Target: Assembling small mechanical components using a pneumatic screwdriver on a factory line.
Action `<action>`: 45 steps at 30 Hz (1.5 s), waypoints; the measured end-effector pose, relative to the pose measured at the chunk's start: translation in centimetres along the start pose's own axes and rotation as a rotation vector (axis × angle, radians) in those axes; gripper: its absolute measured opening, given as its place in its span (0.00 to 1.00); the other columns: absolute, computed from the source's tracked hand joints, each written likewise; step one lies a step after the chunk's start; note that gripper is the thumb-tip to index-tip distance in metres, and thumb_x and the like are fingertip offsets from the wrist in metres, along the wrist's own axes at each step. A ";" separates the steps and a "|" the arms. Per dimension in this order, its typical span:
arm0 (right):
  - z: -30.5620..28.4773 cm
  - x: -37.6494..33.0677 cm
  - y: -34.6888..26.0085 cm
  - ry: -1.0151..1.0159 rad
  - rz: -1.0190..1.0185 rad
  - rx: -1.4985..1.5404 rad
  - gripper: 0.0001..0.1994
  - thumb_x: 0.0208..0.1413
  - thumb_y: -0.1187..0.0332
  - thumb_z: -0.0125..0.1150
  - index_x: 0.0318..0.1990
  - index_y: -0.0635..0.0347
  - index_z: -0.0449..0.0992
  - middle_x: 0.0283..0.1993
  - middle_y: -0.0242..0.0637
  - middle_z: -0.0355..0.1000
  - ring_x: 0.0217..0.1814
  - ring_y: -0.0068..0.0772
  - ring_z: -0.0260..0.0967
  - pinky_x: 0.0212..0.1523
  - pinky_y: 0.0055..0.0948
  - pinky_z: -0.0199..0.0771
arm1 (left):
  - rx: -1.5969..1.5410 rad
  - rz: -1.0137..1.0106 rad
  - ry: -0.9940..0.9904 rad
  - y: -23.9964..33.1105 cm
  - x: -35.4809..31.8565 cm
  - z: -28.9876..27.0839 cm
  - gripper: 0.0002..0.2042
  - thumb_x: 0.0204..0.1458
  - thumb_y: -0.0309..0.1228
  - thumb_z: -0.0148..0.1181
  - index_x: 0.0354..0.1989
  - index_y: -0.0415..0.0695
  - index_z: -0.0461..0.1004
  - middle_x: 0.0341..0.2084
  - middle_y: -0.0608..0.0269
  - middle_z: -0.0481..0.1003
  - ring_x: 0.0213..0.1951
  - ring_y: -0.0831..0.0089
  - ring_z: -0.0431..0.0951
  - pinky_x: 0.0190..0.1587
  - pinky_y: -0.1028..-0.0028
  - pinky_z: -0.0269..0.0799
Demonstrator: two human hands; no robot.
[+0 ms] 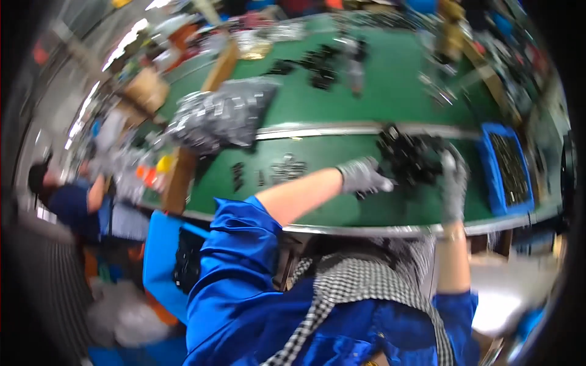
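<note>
On the green worktable (329, 210), a loose heap of small black parts (408, 155) lies between my hands. My left hand (365, 175), in a grey glove, is at the heap's left side with its fingers bent. A small black part (364, 194) shows at the underside of that hand; its exact kind is unclear. At the heap's right edge is my right hand (453, 183), also gloved in grey. Motion smears its fingers, and whether they hold a part is hidden.
A blue bin (493, 177) of dark strip-like pieces stands at the right. Left lie a grey plastic bag (223, 113) and small metal parts (288, 169). A metal rail (323, 130) crosses the table. Beyond it are more black parts (320, 64). Another person (76, 201) is far left.
</note>
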State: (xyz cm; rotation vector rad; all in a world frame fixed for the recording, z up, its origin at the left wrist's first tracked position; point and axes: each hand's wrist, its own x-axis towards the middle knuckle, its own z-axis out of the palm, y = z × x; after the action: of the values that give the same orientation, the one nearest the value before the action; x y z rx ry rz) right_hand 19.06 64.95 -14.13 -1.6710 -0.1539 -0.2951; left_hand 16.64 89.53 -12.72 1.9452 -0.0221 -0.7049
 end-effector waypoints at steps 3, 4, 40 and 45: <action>-1.8 -2.5 -1.5 -0.091 0.077 -0.038 0.22 0.65 0.64 0.50 0.65 0.59 0.61 0.61 0.34 0.66 0.58 0.30 0.66 0.54 0.25 0.66 | -0.073 -0.185 0.076 -0.6 -7.0 -1.1 0.17 0.49 0.40 0.68 0.40 0.42 0.75 0.20 0.70 0.71 0.20 0.80 0.68 0.21 0.78 0.64; -2.8 -3.5 -0.8 -0.064 -0.078 -0.033 0.21 0.65 0.64 0.50 0.63 0.59 0.63 0.60 0.35 0.67 0.57 0.30 0.67 0.54 0.26 0.66 | -0.069 -0.163 0.099 -1.0 -8.6 -2.0 0.17 0.49 0.40 0.68 0.40 0.42 0.75 0.20 0.70 0.71 0.20 0.80 0.68 0.21 0.78 0.64; 6.0 -8.8 0.0 -0.396 -0.326 -0.669 0.15 0.45 0.73 0.63 0.42 0.54 0.71 0.32 0.39 0.73 0.30 0.44 0.73 0.29 0.40 0.74 | 1.245 -0.257 1.301 -5.2 1.3 -46.1 0.18 0.49 0.47 0.55 0.34 0.44 0.81 0.39 0.48 0.78 0.43 0.56 0.79 0.46 0.62 0.75; 5.1 -8.3 0.5 -0.438 -0.280 -0.557 0.15 0.45 0.73 0.64 0.43 0.54 0.71 0.33 0.40 0.74 0.31 0.45 0.73 0.29 0.40 0.74 | 0.819 -0.207 1.096 -2.8 13.4 -40.5 0.42 0.42 0.70 0.54 0.65 0.60 0.63 0.65 0.48 0.58 0.67 0.47 0.56 0.67 0.50 0.50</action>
State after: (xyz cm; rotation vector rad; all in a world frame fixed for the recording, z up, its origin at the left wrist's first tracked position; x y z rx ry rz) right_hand 11.80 70.56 -17.41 -2.2555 -0.6882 -0.1829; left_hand 46.46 119.93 -8.86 2.9095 0.6565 0.4160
